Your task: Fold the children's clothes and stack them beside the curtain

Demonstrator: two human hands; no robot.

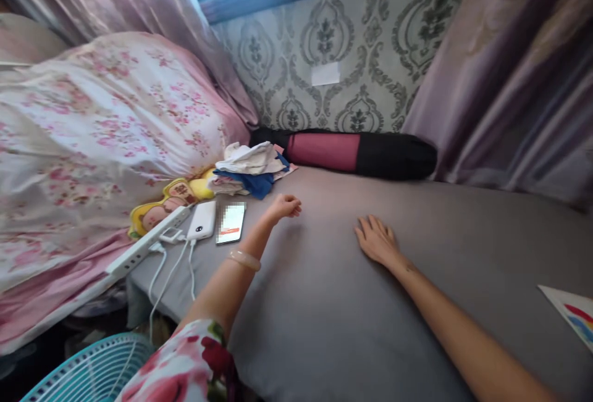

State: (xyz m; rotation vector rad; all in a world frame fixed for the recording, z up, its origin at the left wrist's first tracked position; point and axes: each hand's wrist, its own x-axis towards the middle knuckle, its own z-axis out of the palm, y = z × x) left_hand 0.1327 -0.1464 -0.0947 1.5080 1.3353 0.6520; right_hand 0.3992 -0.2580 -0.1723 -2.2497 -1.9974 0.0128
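Observation:
My left hand (285,206) hovers over the grey bed sheet (324,322), its fingers curled in a loose fist with nothing showing in them. A pale bangle (244,260) circles that wrist. Just behind this hand lies a pile of folded clothes (252,164), white on top with blue below. To its left is a phone (231,223) with its screen lit. My right hand (376,239) rests palm down on the sheet, fingers spread, holding nothing.
A white power bank (202,221) and a power strip (146,241) with cables lie at the left, near a yellow plush toy (178,195). A black and maroon bolster (343,152) lies along the wall. A teal fan (92,371) stands lower left; a rainbow picture (572,312) lies right.

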